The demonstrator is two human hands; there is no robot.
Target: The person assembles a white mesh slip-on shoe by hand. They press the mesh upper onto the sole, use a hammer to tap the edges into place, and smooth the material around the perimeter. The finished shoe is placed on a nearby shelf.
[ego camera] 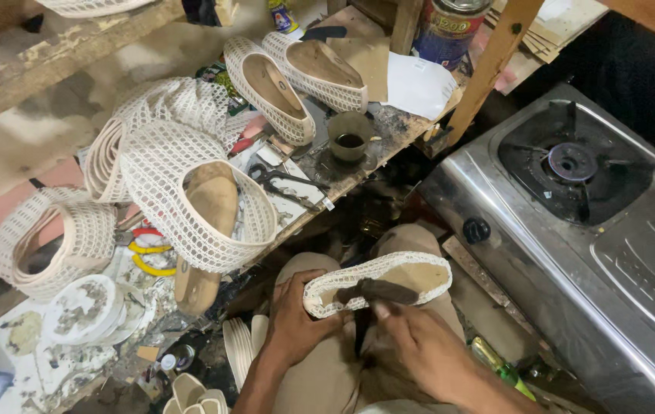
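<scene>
Bench (389,130) runs diagonally, cluttered, surface stained dark. Two white mesh shoes (297,77) lie side by side at its far end, soles up. Small cup (350,136) with dark liquid just beside them, white paper (418,83) behind it. Black scissors (281,184) lie near the cup. Large mesh upper (189,203) on a wooden last sits mid-bench, more mesh uppers (166,111) stacked behind it, another (55,238) to the left. Yellow-handled pliers (147,257) partly hidden under them. Tin can (450,31) at the top edge. Steel gas stove (572,230) on the right, one burner (571,162) visible, black knob (477,230) on its front. Green bottle (503,369) lies below the stove.
</scene>
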